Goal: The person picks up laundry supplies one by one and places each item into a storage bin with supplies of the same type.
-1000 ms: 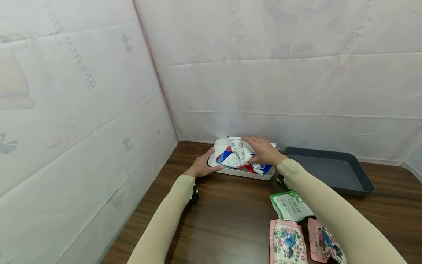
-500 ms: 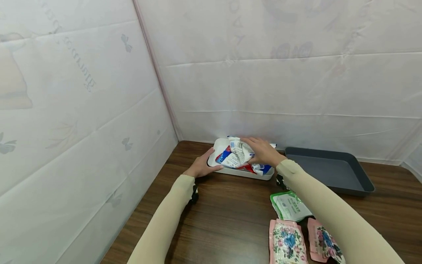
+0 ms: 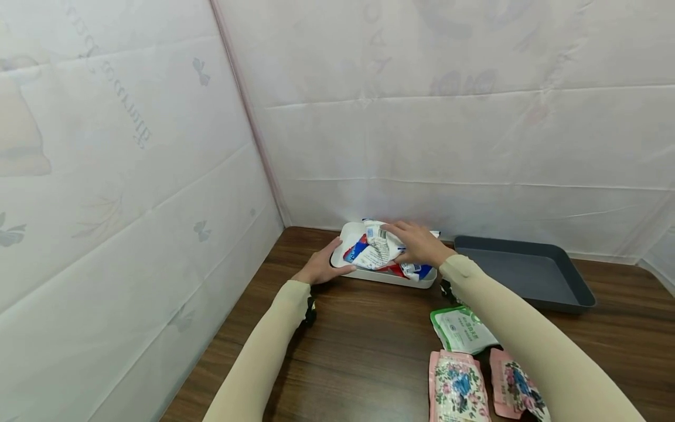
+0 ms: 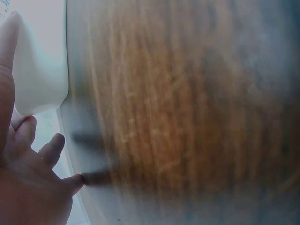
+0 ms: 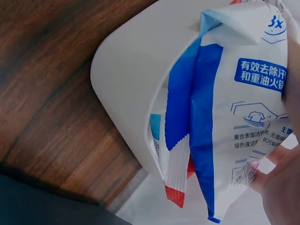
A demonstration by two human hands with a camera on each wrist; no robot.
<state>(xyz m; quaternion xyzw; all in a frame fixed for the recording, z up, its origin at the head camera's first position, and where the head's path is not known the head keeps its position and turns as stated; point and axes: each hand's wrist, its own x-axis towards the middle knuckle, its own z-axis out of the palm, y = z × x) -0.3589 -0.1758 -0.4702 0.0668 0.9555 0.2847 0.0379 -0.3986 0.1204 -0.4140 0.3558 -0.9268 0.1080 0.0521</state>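
A white tray (image 3: 387, 278) stands at the back of the table, filled with crumpled blue, red and white packets (image 3: 356, 249). My left hand (image 3: 319, 265) rests against its left end, thumb along the near wall. In the left wrist view, that hand's (image 4: 35, 183) fingers are spread beside the tray's white side (image 4: 44, 61). Over the tray, my right hand (image 3: 419, 243) holds a white and blue laundry detergent bag (image 3: 375, 237), its fingers partly hidden behind it. Up close, the detergent bag (image 5: 234, 103) leans on the tray's rim beside a red-ended packet (image 5: 175, 196).
A dark grey rectangular tray (image 3: 522, 269) stands to the right. Nearer me lie a green and white sachet (image 3: 461, 329) and two pink floral pouches (image 3: 459, 384), partly under the right forearm. White printed sheets (image 3: 390, 146) hang behind and to the left.
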